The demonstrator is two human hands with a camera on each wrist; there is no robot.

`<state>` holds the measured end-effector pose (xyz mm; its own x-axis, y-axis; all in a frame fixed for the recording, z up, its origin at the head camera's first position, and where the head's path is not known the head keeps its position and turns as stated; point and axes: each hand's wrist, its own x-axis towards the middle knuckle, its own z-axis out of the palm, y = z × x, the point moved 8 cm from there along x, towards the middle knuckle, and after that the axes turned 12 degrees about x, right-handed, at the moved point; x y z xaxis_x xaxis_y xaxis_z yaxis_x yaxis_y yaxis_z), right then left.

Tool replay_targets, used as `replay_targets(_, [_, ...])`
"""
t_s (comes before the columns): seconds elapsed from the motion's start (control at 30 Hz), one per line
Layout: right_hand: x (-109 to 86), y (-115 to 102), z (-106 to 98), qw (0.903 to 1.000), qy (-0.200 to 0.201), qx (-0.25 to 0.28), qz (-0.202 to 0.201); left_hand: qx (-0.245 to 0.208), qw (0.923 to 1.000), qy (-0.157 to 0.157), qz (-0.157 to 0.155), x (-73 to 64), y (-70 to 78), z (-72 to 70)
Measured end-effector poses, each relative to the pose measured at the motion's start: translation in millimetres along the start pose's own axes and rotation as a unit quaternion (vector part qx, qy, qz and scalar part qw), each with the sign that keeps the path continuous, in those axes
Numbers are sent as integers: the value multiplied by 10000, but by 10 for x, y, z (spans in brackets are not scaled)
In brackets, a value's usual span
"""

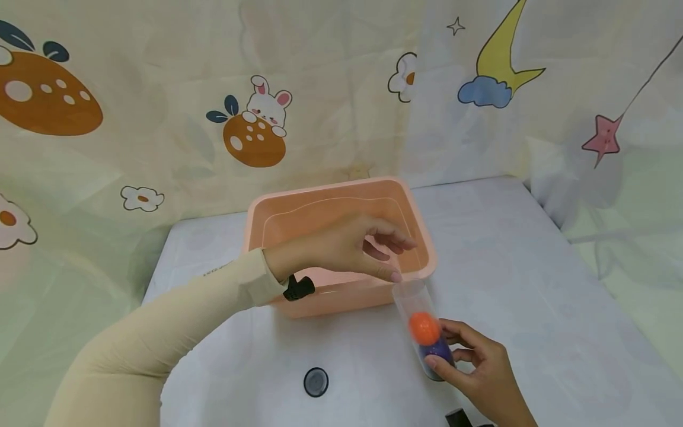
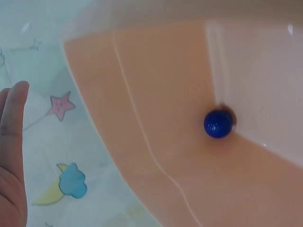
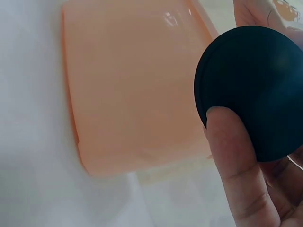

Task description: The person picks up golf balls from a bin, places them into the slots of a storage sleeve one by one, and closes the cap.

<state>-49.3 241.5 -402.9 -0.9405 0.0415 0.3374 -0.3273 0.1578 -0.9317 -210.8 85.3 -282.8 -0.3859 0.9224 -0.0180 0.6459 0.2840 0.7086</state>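
Note:
My right hand [image 1: 477, 367] grips a clear plastic tube [image 1: 412, 295] near its lower end. Inside the tube an orange ball [image 1: 424, 328] sits on top of a dark blue ball [image 1: 439, 349]. The tube tilts toward the basin, and its dark round base [image 3: 251, 90] faces the right wrist view. Close to the tube's upper end, my left hand [image 1: 363, 246] hovers over the peach basin [image 1: 341, 302] with loosely bent fingers and nothing in them. In the left wrist view a blue ball [image 2: 218, 124] lies in a corner of the basin.
A round black lid [image 1: 316, 382] lies on the white tabletop [image 1: 512, 284] in front of the basin. Behind the table hangs a curtain [image 1: 331, 118] with cartoon prints. A black strap piece [image 1: 299, 287] is on the left wrist.

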Motion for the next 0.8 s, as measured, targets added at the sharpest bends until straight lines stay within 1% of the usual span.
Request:
replay_targets(0.1, [-13, 25, -15, 10000, 48, -17, 56, -11, 9997, 248, -20, 22, -72, -109])
replay_targets(0.17, [-21, 40, -24, 9999, 68, -4, 91, -61, 9992, 384, -91, 37, -134, -169])
replay_targets(0.3, [-43, 76, -39, 9998, 105, -22, 191, -133, 9981, 512, -302, 76, -270, -245])
replay_targets(0.5, [-73, 120, -72, 9997, 142, 29, 220, -312, 9965, 635, -452, 206, -482, -287])
replay_targets(0.67, [-85, 141, -94, 9998, 150, 2, 154, -505, 9941, 705, -645, 303, -693, -288])
replay_targets(0.8, [-94, 157, -123, 9997, 177, -36, 134, -625, 9921, 753, -788, 359, -830, -288])
